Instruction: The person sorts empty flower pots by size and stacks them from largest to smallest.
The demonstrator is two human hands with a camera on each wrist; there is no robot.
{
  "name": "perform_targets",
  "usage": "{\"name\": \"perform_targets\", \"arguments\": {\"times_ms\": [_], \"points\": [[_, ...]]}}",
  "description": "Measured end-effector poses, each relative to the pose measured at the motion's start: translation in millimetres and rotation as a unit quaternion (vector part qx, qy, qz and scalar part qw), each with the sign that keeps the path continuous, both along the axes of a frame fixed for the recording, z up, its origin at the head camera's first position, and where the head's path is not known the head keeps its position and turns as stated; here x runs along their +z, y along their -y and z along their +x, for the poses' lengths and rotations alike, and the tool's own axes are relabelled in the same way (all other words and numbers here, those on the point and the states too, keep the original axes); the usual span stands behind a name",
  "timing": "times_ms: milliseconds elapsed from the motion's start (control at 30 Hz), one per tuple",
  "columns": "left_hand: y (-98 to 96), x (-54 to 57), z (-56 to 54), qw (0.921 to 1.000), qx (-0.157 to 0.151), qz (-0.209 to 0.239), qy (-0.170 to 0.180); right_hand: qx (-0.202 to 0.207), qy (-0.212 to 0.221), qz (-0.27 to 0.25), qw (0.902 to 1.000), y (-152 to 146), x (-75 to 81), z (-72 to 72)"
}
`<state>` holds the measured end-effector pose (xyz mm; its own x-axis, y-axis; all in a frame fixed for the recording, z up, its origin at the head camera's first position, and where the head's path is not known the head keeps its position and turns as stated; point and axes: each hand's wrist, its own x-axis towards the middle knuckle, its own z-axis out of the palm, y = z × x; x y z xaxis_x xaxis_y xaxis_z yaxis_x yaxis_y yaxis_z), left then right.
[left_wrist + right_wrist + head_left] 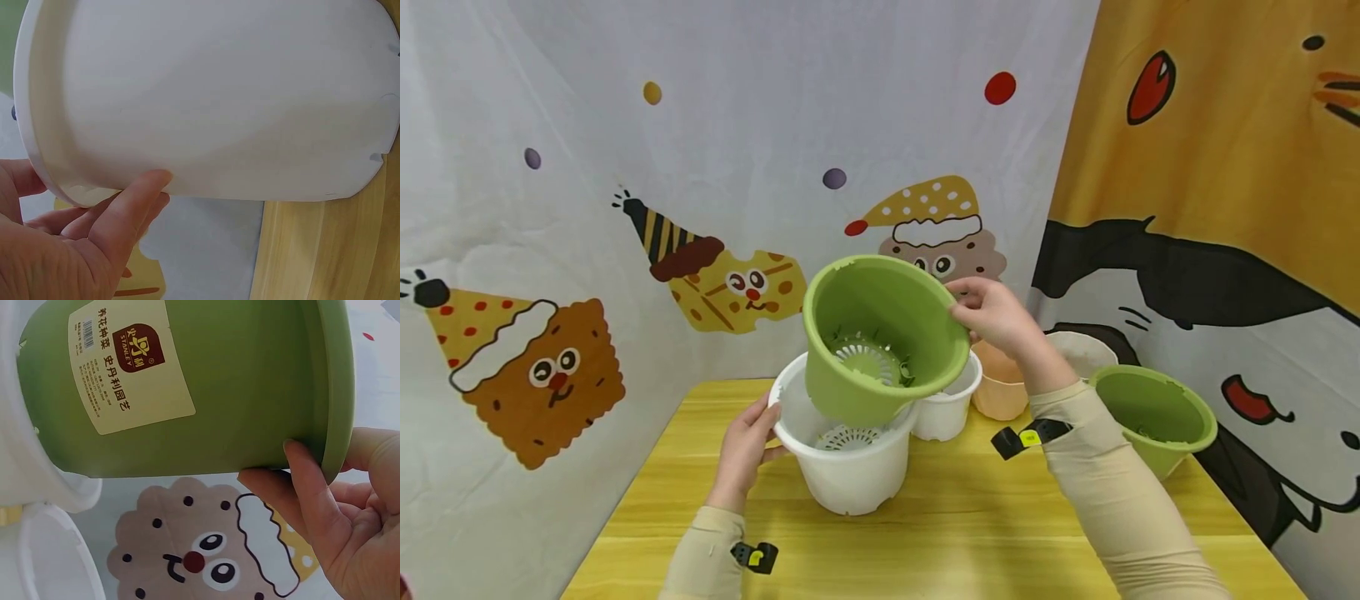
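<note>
A green plastic flowerpot [880, 333] is held tilted by my right hand [996, 317], which pinches its rim on the right side. Its slotted base shows inside, and the right wrist view shows a paper label [131, 362] on its outer wall. Beneath it, a larger-looking white flowerpot [853, 475] stands on the table, the green pot's lower end over its opening. My left hand [747, 450] grips the white pot's rim at the left, thumb on the rim and fingers under it against the wall, as the left wrist view shows.
Behind the white pot stand a smaller white pot [943, 412] and a peach pot [1000, 392]. Farther right are a cream pot [1082, 350] and another green pot [1187, 417], near the right arm. The wooden table [925, 533] meets cartoon-printed cloth [715, 167] at the back.
</note>
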<state>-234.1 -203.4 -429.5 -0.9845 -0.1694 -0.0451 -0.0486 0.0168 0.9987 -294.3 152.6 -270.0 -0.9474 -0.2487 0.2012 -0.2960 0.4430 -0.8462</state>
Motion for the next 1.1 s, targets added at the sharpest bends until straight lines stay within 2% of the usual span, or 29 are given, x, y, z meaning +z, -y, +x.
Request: {"name": "perform_targets", "arguments": {"times_ms": [367,633,1100], "points": [[-0.8,-0.2,-0.2,1.0000,0.001,0.002,0.004,0.007,0.012,-0.002,0.9999,15.3,-12.3,-2.3],[-1.4,0.4,1.5,1.0000,0.000,-0.004,0.005,0.014,0.024,0.011,0.9996,26.0,-22.3,-9.8],[-2.5,0.1,2.3,1.0000,0.003,-0.005,0.007,-0.001,0.044,0.023,0.9988,35.1,-49.3,-18.2]]}}
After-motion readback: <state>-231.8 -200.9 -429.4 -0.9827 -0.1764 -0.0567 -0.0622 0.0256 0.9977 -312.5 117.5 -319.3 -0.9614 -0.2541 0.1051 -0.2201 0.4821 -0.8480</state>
